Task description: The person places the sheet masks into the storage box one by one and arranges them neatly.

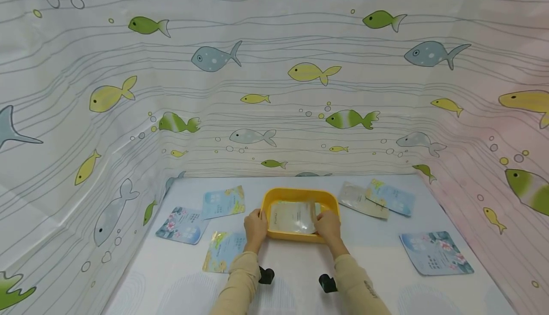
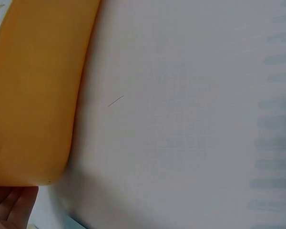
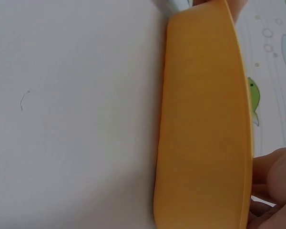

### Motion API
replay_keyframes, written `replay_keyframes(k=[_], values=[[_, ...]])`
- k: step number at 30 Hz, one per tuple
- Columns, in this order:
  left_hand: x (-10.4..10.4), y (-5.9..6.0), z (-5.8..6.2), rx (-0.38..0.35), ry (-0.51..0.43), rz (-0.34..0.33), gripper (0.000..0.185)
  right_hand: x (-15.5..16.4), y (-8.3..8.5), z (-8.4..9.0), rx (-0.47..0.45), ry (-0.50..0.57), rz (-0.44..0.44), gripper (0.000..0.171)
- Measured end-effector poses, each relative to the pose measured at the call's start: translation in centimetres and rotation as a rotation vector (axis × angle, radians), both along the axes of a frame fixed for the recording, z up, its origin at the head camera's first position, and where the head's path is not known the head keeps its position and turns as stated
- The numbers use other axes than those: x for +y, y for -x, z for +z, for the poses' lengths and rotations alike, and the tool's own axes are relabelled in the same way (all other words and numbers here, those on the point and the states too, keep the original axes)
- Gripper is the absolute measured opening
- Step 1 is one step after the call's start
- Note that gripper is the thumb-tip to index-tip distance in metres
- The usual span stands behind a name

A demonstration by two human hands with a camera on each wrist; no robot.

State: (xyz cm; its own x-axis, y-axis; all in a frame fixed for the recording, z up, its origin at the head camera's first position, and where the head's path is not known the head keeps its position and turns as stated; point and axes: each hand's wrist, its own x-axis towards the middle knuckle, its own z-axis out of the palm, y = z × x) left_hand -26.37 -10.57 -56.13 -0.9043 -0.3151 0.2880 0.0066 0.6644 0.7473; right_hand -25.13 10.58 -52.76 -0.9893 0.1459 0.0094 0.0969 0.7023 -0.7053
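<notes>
- Fish-print curtain (image 1: 274,67) walls in three sides of your workspace; only the head view shows it whole. The right wrist view catches just a strip of it past the tray.
- Desk (image 1: 300,272), pale covering, carries everything. Both wrist views are mostly bare desk surface.
- Yellow tray (image 1: 300,194) sits flat at desk centre, right in front of you. One on each short side looks like a two-handed hold to keep it level or square it up, my judgement.
- Your left hand (image 1: 255,227) grips the tray's left end, fingers curled at the rim. The left wrist view shows only fingertips under the tray corner (image 2: 33,95).
- Your right hand (image 1: 329,226) grips the right end, fingers over the rim. The right wrist view confirms it: fingers (image 3: 276,171) wrap the wall's top edge.
- One clear sachet (image 1: 295,216) lies flat inside the tray. Only the head view shows it; the wrist views see outer walls.
- Loose sachets are scattered flat around the tray: three on the left (image 1: 223,202), two overlapping far right (image 1: 377,198), one near right (image 1: 435,253).
</notes>
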Motion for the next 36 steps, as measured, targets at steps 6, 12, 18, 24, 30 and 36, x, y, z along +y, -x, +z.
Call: replay_keyframes(k=[6, 12, 18, 24, 30, 36], values=[[-0.12, 0.17, -0.17, -0.002, -0.001, -0.009, 0.019, -0.54, 0.12, -0.04, 0.059, -0.186, 0.029, 0.021], [-0.13, 0.01, -0.35, 0.070, -0.017, -0.023, 0.024, -0.75, 0.06, -0.11, 0.088, -0.260, 0.024, 0.022], [-0.17, 0.03, -0.30, 0.016, -0.045, -0.027, 0.022, -0.78, 0.08, -0.47, 0.092, -0.323, 0.035, 0.010], [-0.11, 0.14, 0.02, -0.026, -0.009, -0.012, 0.019, -0.79, 0.23, -0.49, 0.080, -0.351, 0.061, 0.008], [-0.04, 0.01, 0.27, -0.038, -0.019, -0.003, 0.021, -0.79, 0.29, -0.51, 0.075, -0.362, 0.062, 0.008], [0.08, -0.20, 0.52, -0.038, -0.027, 0.002, 0.021, -0.72, 0.35, -0.80, 0.074, -0.371, 0.059, 0.008]])
